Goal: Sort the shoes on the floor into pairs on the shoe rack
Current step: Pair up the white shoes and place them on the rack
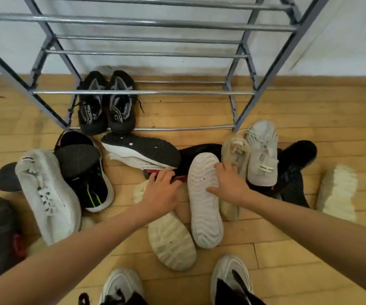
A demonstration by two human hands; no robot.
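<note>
A metal shoe rack [143, 92] stands against the wall, with a pair of black sneakers [107, 104] on its lowest bars. Several loose shoes lie jumbled on the wooden floor in front of it. My left hand [162, 192] reaches with spread fingers onto a black shoe with red trim [178, 178] in the middle of the pile. My right hand [230, 183] lies flat, thumb on an upturned white-soled shoe [204, 212] and fingers over a beige sneaker [234, 150]. Neither hand is closed around a shoe.
At the left lie a white knit sneaker [47, 194] and a black shoe with a green stripe [89, 172]. A black-soled white shoe [140, 153], a light grey sneaker [263, 155] and black shoes [296, 168] crowd the rack's front. My feet [122, 285] stand below.
</note>
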